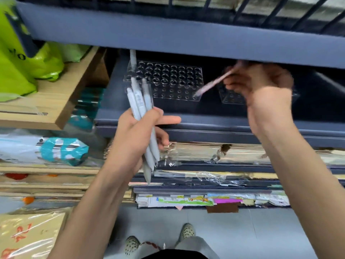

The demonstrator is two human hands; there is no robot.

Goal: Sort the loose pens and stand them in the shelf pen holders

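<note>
Since the sort looks to go by colour, our left hand [138,131] serves as the magazine. Its fingers are curled round a bundle of grey pens [139,101], index finger sticking out straight, tapered ends down.

Our right hand [261,85] does the placing. It pinches one pinkish pen [214,84] by its upper end, tip angled down toward the front right corner of the clear perforated pen holder [173,79]. That hand is motion-blurred, so we can't tell the exact finger layout or whether the tip is in a hole yet.

One single grey pen [133,58] looks to stand upright at the holder's back left corner; the other holes look unfilled. A second clear holder [233,99] sits just beside it on the right, mostly behind the right hand. Both holders sit well back on the dark blue shelf [205,120] under the upper shelf [168,34], which we reckon explains the low reach-in angle.

Text:
- The green plastic bag [28,58] on the left has dark letters, only an "O" legible.
- The grey pens carry small stickers, unreadable.
- The film-wrapped cardboard [28,236] at lower left has red characters, possibly "24", not sure.
</note>
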